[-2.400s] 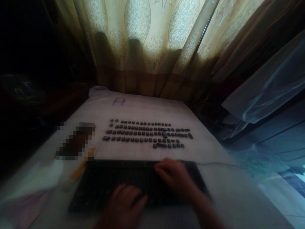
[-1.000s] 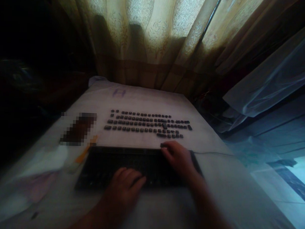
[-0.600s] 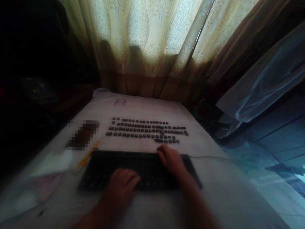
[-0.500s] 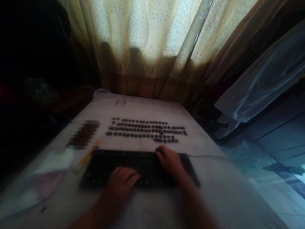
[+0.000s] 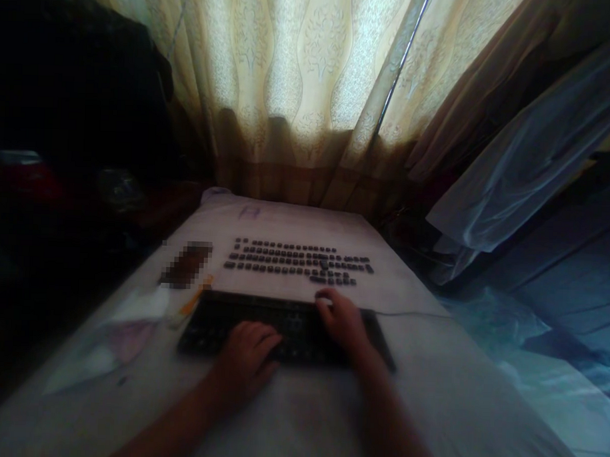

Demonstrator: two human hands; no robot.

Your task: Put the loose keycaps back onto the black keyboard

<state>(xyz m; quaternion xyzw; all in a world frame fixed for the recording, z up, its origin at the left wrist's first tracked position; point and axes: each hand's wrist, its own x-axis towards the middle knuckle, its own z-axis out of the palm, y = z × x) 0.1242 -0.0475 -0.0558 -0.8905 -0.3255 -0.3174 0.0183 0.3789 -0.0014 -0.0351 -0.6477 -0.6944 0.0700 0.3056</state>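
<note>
A dark keyboard [image 5: 292, 315] with many of its keycaps off lies before me on the cloth-covered surface. My left hand [image 5: 253, 353] rests over its near edge, left of the middle, fingers lying loosely across it. Beyond the keyboard's far edge reach the fingertips of my right hand [image 5: 339, 320], closed in a pinch. A small dark piece shows at those fingertips, seemingly a keycap [image 5: 319, 295], though blur hides its details. Behind the keyboard, loose black keycaps [image 5: 278, 259] are laid out in several rows on the cloth.
A blurred-out dark rectangular object [image 5: 186, 266] lies left of the rows. Closer are a yellow-orange tool [image 5: 195, 298] and a pale plastic bag [image 5: 115, 342]. The keyboard's cable [image 5: 412, 315] runs right. Patterned curtains [image 5: 300, 75] hang behind; draped clothes [image 5: 497, 168] hang at right.
My view has tilted and turned slightly, so the left-hand items appear farther right. Both hands keep nearly the same places on the keyboard, the right still pinching.
</note>
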